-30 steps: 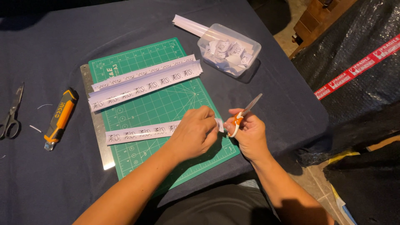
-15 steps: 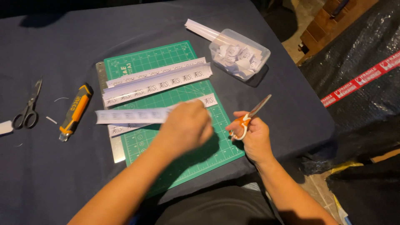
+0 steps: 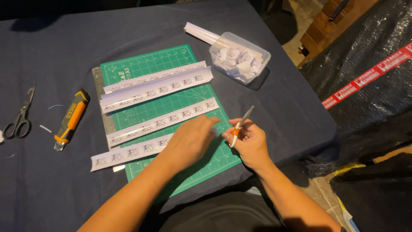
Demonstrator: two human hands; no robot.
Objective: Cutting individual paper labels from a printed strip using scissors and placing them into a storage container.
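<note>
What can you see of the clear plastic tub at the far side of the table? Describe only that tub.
The clear plastic tub is a small, shallow, rectangular container with rounded corners and no lid on it. It stands upright on the dark tablecloth, beyond the top right corner of the green cutting mat, turned at an angle to the mat. Small cut white paper pieces lie heaped inside. A folded white paper strip sits against its far left end. Neither hand touches it.

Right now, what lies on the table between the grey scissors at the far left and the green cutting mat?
In the head view, an orange and black utility knife lies between the grey scissors and the green cutting mat, with a metal ruler along the mat's left edge.
</note>
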